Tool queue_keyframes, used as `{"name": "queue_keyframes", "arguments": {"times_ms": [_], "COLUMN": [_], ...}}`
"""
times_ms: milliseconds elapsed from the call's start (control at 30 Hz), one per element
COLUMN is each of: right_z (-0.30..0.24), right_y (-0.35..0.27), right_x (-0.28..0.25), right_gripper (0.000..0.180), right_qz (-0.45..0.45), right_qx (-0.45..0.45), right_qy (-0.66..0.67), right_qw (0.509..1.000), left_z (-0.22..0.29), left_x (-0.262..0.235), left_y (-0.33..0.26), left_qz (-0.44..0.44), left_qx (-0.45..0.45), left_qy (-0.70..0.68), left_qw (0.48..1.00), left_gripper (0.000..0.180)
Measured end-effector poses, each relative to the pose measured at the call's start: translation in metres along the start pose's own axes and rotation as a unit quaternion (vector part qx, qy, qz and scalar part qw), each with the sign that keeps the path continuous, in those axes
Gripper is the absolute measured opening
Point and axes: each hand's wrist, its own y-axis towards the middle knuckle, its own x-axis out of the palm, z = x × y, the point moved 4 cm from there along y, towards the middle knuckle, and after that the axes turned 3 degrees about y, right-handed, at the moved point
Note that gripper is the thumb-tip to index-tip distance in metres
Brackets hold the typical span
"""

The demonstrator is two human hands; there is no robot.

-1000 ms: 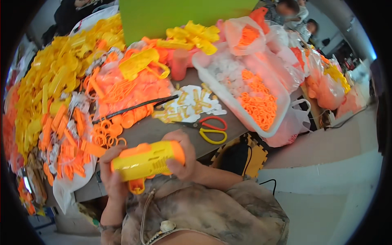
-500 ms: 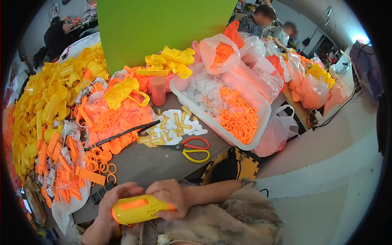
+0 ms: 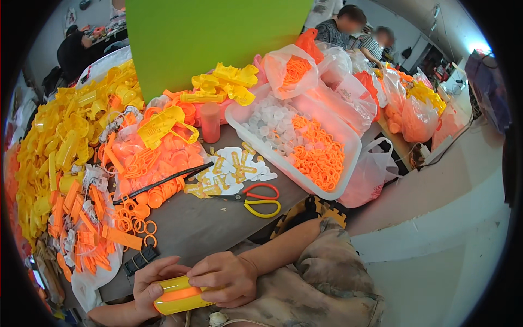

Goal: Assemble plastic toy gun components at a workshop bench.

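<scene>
Step in hand (judgement): two-handed work on a cylindrical yellow housing (image 3: 170, 306), possibly pressing or feeling along its top.

Location: off the desk (image 3: 190, 234), just short of the near edge, toward the near left corner.

Left hand (image 3: 146, 282): grips the left end; thumb against the side, fingers curled narrowly round the far side.

Right hand (image 3: 227, 278): holds the right end from above; fingers bent close together, tips beside the orange strip (image 3: 181, 295). Cannot tell the thumb's position or whether pressing or merely resting.

Next move (judgement): calls for a steady left grip, with the right fingertips lifted clear enough to expose the covered end. Avoid squeezing the smooth, curved shell out of line.

Labels and writing:
- Gold-and-white sticker labels (image 3: 235, 168): lie in a loose pile mid-desk, just beyond the red-and-yellow-handled scissors (image 3: 240, 197) near the right end of the near edge. Carry print; too small to read reliably.
- White plastic carrier bag (image 3: 364, 182): hangs beyond the right edge, beside the white tray (image 3: 328, 193). Shows red print, illegible.
- Housing: shows small dark marks low on the near side. Cannot tell slots from lettering.
</scene>
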Motion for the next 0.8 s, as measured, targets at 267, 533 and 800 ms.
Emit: {"name": "queue_keyframes", "arguments": {"times_ms": [267,533,800], "right_z": [0.089,0.106,0.109], "right_y": [0.009,-0.031,-0.039], "right_x": [-0.034,-0.054,-0.034], "right_gripper": [0.044,0.024,0.022], "right_qz": [0.174,0.256,0.217], "right_qx": [0.221,0.420,0.429], "right_qy": [-0.059,-0.032,-0.032], "right_qw": [0.958,0.870,0.876], "left_z": [-0.014,-0.037,-0.037], "left_x": [-0.071,-0.069,-0.057], "left_y": [0.065,0.088,0.048], "left_qz": [0.215,0.171,0.213], "left_qx": [-0.003,0.038,0.080], "left_qy": [-0.282,-0.240,0.131], "left_qw": [0.935,0.955,0.965], "left_gripper": [0.072,0.062,0.062]}}
